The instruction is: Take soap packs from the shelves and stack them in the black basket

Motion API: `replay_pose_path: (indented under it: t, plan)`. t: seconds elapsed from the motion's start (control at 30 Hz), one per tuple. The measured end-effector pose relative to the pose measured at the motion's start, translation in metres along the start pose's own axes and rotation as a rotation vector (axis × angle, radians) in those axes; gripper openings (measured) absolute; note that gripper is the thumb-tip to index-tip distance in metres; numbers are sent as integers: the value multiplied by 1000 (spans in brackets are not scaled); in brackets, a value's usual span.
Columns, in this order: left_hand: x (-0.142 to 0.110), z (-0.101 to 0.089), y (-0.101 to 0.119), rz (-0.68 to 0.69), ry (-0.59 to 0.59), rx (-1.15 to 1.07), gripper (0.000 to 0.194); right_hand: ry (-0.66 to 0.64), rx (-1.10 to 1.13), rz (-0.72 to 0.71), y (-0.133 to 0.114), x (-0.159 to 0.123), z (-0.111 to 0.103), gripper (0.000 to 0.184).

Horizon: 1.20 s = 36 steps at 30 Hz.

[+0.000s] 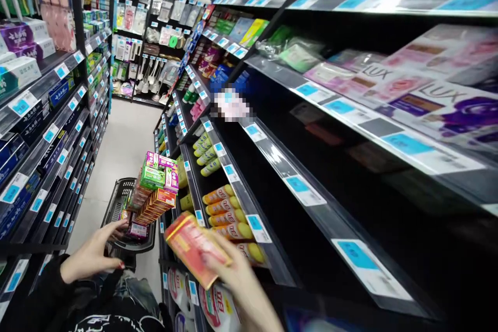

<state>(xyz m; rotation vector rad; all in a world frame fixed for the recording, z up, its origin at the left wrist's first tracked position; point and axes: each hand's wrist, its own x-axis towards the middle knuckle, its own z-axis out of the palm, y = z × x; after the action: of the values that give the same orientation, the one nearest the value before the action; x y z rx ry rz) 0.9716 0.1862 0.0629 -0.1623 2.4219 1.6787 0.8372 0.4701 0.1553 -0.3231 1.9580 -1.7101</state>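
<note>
My right hand point(237, 270) grips a red box with yellow edges point(190, 246), held tilted in front of the right-hand shelves and slightly blurred. My left hand point(93, 251) holds nothing; its thumb and fingers are spread apart, near the close end of a black shopping basket point(113, 202). In that basket stand stacked small boxes: green and purple ones point(155, 175) on top, a row of red-orange ones point(155, 206) beside them, and a dark purple pack point(138, 230) lower down.
Yellow-capped orange bottles point(223, 212) lie on a right-hand shelf, with LUX packs point(412, 88) higher up. Toothpaste boxes point(23, 41) line the left shelves. The pale aisle floor point(124, 135) runs between them to hanging goods point(148, 36) at the far end.
</note>
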Motion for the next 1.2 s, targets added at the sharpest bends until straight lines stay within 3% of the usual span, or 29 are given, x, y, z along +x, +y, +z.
replay_pose_path:
  t: [0.07,0.13,0.23,0.33,0.47,0.57,0.67,0.83,0.97,1.1,1.2]
  plan:
    - [-5,4,12,76,-95,-174,97,-159,139,127,31,-6,43,50]
    - [-8,10,18,91,-165,-303,96,-233,227,160,50,-14,76,51]
    - [-9,16,20,37,-192,-375,80,-140,286,132,62,-27,100,52]
    - [-7,15,22,-17,-162,-447,75,-22,388,102,61,-39,107,67]
    - [-3,8,33,-31,-116,-460,71,21,540,41,56,-47,115,87]
    - [3,6,39,-12,-96,-386,61,101,536,26,57,-45,121,76]
    - [11,7,37,-125,-76,-291,47,197,520,105,69,-40,126,57]
    - [23,8,29,-219,-105,-214,36,243,505,175,85,-32,130,58]
    - [23,1,33,-135,-147,-253,49,265,552,98,71,-35,129,53]
    - [18,-9,45,-24,-244,-296,65,220,553,-2,57,-43,125,75]
    - [15,-14,48,-14,-276,-271,68,181,517,-19,59,-47,122,79]
